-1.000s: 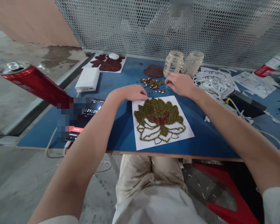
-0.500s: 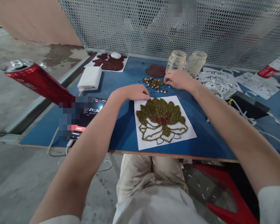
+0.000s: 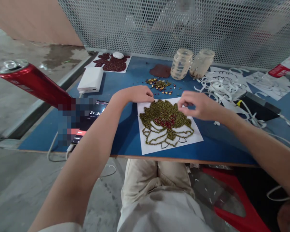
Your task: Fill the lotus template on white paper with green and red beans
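A white sheet (image 3: 195, 138) lies on the blue table (image 3: 125, 135) with a lotus picture made of green and red beans (image 3: 165, 120) stuck on it. My left hand (image 3: 137, 94) rests curled on the sheet's far left corner, fingers closed and pressing it down. My right hand (image 3: 199, 104) hovers over the lotus's upper right petals, thumb and fingers pinched together on something too small to make out. A small heap of mixed loose beans (image 3: 159, 84) lies just beyond the sheet.
Two clear glass jars (image 3: 181, 63) stand at the back by a perforated metal screen. A white power bank (image 3: 90, 80), a phone (image 3: 91, 120), a red can (image 3: 33, 84), another bean picture (image 3: 112, 64), paper cut-outs (image 3: 222, 87) and a black box (image 3: 258, 108) with cables surround the sheet.
My right hand left the loose bean heap and came back toward me, now pinched above the lotus. My left hand stayed on the sheet's corner.
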Demonstrator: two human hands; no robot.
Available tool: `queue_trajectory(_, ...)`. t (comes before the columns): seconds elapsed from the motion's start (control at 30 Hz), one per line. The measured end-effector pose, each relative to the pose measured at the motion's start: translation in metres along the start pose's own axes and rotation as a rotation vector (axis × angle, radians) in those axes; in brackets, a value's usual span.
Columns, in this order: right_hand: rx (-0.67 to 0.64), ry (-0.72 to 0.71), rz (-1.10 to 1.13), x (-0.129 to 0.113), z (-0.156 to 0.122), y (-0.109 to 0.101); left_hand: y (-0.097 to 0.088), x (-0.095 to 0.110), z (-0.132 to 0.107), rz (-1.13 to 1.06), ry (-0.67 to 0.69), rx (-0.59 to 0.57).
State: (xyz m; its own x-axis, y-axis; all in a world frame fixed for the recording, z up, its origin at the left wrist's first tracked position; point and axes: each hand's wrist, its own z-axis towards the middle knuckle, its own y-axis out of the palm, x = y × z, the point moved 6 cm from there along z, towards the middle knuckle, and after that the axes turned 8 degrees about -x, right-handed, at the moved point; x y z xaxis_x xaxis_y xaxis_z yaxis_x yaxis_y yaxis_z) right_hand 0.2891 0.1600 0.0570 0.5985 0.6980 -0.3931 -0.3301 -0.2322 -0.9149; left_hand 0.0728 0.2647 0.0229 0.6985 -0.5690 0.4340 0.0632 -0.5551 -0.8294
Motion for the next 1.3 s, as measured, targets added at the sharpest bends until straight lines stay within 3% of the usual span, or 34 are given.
queue_trajectory(0.13, 0.02, -0.008, 0.046, -0.043, -0.04, 0.036, 0.0, 0.001, -0.001, 0.008, -0.02, -0.006)
queue_trajectory(0.33, 0.033, 0.009, -0.01, -0.062, -0.066, 0.068, 0.0, 0.002, -0.002, -0.004, -0.032, -0.009)
queue_trajectory(0.87, 0.048, -0.018, -0.073, -0.067, -0.072, 0.072, -0.001, 0.003, -0.003, 0.028, -0.026, -0.012)
queue_trajectory(1.0, 0.137, -0.004, -0.031, -0.066, -0.075, 0.067, 0.0, 0.002, -0.001, 0.043, -0.026, -0.017)
queue_trajectory(1.3, 0.241, -0.2, -0.244, -0.085, -0.081, 0.057, 0.001, 0.002, -0.001, 0.05, 0.001, -0.02)
